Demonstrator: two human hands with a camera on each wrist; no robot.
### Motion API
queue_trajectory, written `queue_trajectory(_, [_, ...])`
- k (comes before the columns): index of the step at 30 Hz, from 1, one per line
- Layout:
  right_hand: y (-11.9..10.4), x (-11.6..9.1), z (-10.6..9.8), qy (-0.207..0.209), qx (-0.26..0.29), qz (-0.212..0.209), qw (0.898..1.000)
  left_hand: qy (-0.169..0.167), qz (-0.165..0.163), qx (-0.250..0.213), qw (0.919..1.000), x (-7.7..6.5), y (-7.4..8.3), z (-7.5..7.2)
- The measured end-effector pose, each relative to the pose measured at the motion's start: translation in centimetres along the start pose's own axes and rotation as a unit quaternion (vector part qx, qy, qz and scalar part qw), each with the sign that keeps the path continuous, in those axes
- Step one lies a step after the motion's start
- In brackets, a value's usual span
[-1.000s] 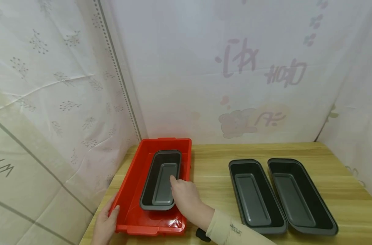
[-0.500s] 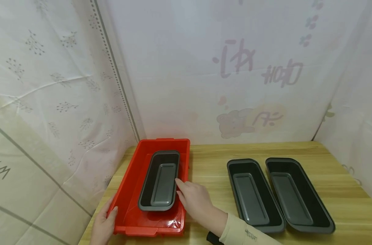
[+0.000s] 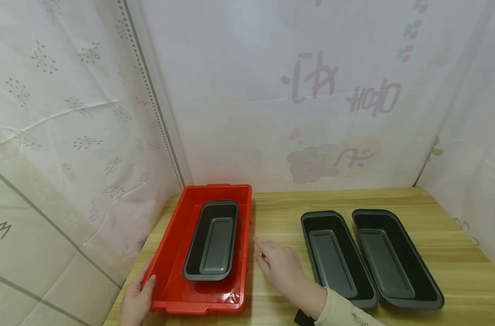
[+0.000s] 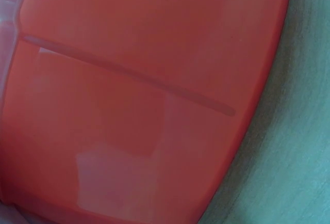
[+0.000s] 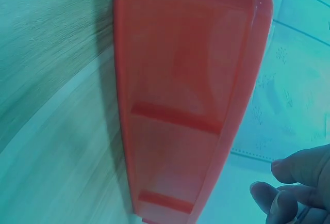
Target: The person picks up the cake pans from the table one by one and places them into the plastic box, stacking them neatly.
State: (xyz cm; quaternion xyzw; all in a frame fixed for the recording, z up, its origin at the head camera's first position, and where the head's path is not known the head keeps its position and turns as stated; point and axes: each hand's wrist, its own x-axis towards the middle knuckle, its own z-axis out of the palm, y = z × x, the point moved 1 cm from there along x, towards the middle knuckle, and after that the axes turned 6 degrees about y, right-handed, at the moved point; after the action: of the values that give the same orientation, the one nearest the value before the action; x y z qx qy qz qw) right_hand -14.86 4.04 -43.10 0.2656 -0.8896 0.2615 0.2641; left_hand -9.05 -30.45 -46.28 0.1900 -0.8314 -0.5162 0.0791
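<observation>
Gripping the red tray (image 3: 190, 296) at its left edge between thumb and fingers of the left hand (image 3: 137, 296). Noted the right hand (image 3: 283, 268) just beside the tray, with fingers loosely bent. Observed one grey pan (image 3: 216, 244) inside the tray.

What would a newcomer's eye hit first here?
Probably the bright red tray at the left of the wooden table, with a dark pan inside it and the left hand gripping its left side. Next, two similar dark pans side by side at the right. Between them and the tray, the right hand hovers over the wood, holding nothing.
</observation>
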Motion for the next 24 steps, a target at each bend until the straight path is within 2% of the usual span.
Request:
queue_trajectory(7, [1.1, -0.7, -1.4, 0.005, 0.008, 0.017, 1.000, -0.006, -0.007, 0.001, 1.0000, 0.1, -0.1, 0.0])
queue_trajectory(24, [4.9, -3.0, -4.1, -0.005, 0.004, 0.111, 0.994, -0.008, -0.013, -0.007, 0.9999, 0.1, -0.1, -0.1])
